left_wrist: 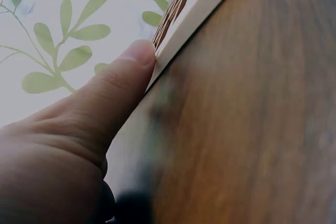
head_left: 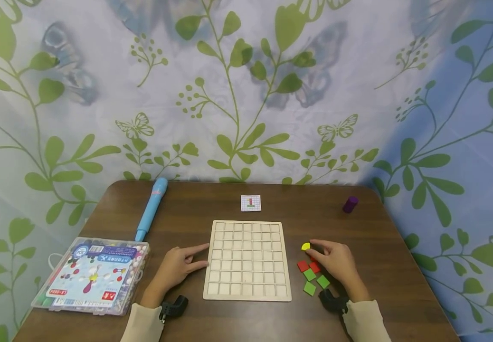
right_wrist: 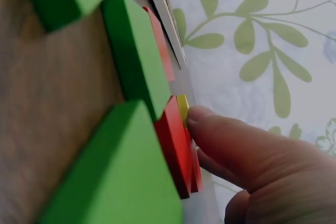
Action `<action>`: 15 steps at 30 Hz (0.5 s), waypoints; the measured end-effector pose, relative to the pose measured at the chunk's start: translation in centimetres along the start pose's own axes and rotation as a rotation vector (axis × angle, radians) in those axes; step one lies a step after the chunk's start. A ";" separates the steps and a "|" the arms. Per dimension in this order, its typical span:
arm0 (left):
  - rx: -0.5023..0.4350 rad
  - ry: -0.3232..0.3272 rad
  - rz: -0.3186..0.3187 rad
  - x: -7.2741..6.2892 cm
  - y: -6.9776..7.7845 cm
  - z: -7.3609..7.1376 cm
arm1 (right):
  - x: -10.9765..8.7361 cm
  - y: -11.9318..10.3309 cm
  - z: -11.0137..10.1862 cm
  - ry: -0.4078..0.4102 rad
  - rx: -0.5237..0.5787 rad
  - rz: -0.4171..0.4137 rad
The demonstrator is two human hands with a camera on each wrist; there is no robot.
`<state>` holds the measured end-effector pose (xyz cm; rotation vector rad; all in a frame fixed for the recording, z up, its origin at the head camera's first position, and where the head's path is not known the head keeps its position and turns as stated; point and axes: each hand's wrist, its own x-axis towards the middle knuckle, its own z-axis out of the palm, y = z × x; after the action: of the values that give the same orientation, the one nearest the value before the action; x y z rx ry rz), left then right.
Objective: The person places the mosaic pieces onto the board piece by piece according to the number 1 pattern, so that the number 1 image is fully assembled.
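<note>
Pale wooden board [head_left: 247, 298], gridded and lying flat in the middle of the dark table [head_left: 238, 325], shows every cell bare, so as I judge it no piece is set in place yet and all the laying-out is left. The pieces lie loose just beyond its right edge: three green tiles [head_left: 309, 288], two red tiles [head_left: 302, 266] in plain sight, a further sliver of red close by the right hand [head_left: 338, 262], and a yellow piece [head_left: 305, 246] with a rounded outline at the far end of the group. The right thumb and forefinger close narrowly on that yellow piece, though I cannot tell whether it is clear of the table. The left hand [head_left: 176, 267] holds nothing; its thumb and forefinger reach out straight and spread apart, tips against the board's left edge, perhaps to steady it. Beyond the board lies a small card [head_left: 251, 203] printed with a red upright above a green base; those colours agree with the tiles, and none of that figure appears on the board. I can make out no yellow on the card, so I cannot say which cell, if any, suits the yellow piece
</note>
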<state>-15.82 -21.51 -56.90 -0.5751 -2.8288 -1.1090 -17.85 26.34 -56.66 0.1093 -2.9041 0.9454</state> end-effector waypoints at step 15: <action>0.049 0.007 0.064 0.1 0.0 0.1 | 0.1 -0.7 -0.1 -0.012 -0.056 0.036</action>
<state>-15.89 -21.44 -56.95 -0.6519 -2.8017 -1.0265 -17.84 25.85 -56.21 0.0587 -2.9504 0.8706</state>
